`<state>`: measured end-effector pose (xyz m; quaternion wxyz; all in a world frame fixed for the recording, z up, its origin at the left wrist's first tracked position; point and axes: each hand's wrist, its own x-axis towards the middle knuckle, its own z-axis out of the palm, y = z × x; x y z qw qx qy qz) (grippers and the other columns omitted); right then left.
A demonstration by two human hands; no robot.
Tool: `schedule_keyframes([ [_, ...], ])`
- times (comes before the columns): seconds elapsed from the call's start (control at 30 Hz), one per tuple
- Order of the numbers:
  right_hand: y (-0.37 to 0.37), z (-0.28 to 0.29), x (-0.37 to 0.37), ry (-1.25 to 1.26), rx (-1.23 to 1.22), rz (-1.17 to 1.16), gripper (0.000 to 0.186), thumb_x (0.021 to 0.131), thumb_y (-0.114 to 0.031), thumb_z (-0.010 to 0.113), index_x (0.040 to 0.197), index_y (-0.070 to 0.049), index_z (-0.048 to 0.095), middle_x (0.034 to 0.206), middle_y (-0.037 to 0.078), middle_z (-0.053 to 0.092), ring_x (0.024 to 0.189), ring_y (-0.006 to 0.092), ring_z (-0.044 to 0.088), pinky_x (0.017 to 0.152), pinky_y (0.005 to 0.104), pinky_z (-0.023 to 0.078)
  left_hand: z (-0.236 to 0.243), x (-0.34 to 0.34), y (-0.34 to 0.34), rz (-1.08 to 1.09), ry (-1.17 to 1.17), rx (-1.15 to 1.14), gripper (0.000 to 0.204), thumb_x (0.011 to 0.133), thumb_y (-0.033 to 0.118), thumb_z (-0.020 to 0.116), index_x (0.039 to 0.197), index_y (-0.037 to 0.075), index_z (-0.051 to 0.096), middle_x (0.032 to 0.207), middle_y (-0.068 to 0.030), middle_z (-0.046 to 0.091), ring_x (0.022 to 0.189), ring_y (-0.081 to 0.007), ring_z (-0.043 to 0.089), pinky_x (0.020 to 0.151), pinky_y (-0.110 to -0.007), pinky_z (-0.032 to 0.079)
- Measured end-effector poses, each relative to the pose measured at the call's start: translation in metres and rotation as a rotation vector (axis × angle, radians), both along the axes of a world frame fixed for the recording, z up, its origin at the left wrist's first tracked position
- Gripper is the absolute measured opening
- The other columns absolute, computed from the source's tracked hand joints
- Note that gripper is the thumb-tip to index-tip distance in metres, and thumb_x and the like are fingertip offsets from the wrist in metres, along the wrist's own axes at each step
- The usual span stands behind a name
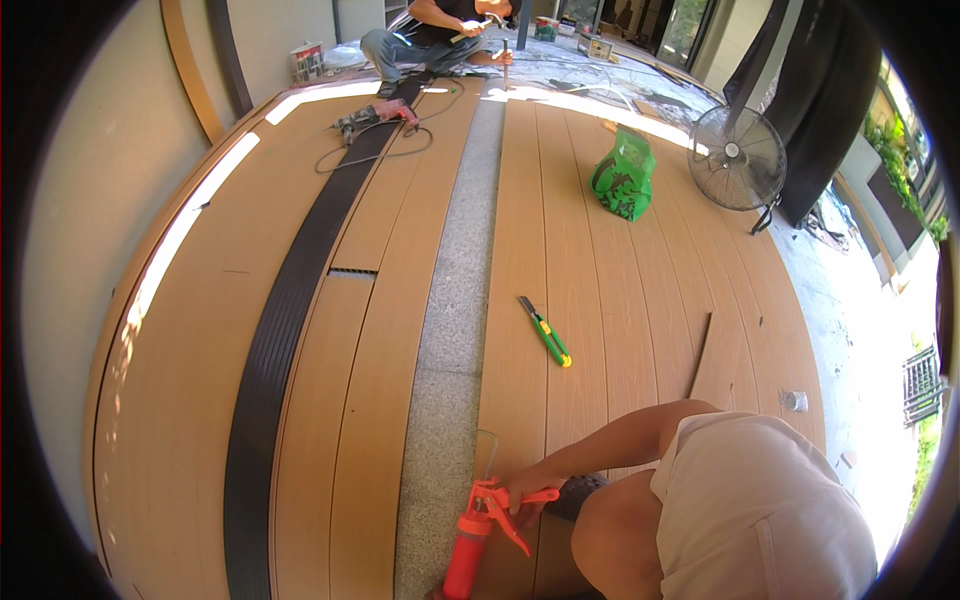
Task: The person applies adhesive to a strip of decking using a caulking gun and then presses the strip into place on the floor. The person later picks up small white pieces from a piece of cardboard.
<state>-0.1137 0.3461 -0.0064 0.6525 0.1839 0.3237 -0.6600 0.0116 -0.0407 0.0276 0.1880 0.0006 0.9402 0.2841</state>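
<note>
My right hand (520, 492) is closed on the handle of a red caulking gun (467, 555). The gun's barrel slants down to the lower edge, and its bent metal rod (490, 452) sticks up behind the handle. A sliver of what looks like my left hand (434, 594) touches the barrel at the lower edge; its fingers are hidden. Beneath the gun, tan deck boards (510, 400) border a bare grey concrete strip (455, 320). Farther ahead on the boards lies a green and yellow utility knife (545, 332). My bent knee (612, 520) is beside my right forearm.
A dark strip (275, 390) runs along the left boards, with a corded red power tool (375, 120) at its far end. A green bag (624, 175) and a fan (737, 157) stand right. At the back, a co-worker (435, 40) crouches with a hammer (480, 27).
</note>
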Motion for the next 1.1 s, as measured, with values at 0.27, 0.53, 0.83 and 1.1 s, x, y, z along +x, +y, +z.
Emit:
schedule_keyframes([
  [0.27,0.0,0.019,-0.005,0.108,0.085,0.006,0.041,0.092,-0.007,0.063,0.132,-0.008,0.054,0.13,0.012,0.064,0.113,0.0263,0.067,0.097,0.0439,0.056,0.017,0.0,0.006,-0.019,-0.046,-0.043,0.07,0.074,0.027,0.078,0.138,0.012,0.056,0.13,-0.0224,0.061,0.115,-0.0451,0.06,0.097,-0.055,0.052],
  [0.53,0.005,0.015,-0.003,0.07,0.027,0.005,0.039,0.095,-0.01,0.059,0.132,-0.001,0.055,0.134,0.02,0.062,0.124,0.03,0.062,0.102,0.0425,0.054,-0.009,-0.002,0.0,0.003,0.09,0.061,0.064,0.073,0.018,0.076,0.133,0.006,0.059,0.123,-0.0268,0.062,0.111,-0.0479,0.059,0.096,-0.055,0.051],
  [0.83,0.001,0.023,-0.005,0.05,0.04,0.015,0.038,0.096,-0.008,0.055,0.132,0.001,0.054,0.137,0.023,0.06,0.126,0.0327,0.061,0.104,0.0437,0.053,-0.017,0.006,-0.004,-0.006,0.13,0.017,0.062,0.073,0.015,0.076,0.132,0.008,0.06,0.121,-0.0253,0.063,0.11,-0.0464,0.059,0.097,-0.054,0.051],
  [1.1,0.004,0.034,-0.008,0.088,0.069,0.018,0.041,0.094,-0.01,0.058,0.132,0.002,0.054,0.138,0.023,0.059,0.129,0.0331,0.059,0.105,0.0443,0.053,-0.01,-0.004,0.008,-0.008,0.133,-0.049,0.054,0.066,0.011,0.072,0.119,0.007,0.063,0.108,-0.0203,0.062,0.1,-0.0445,0.061,0.087,-0.053,0.052],
])
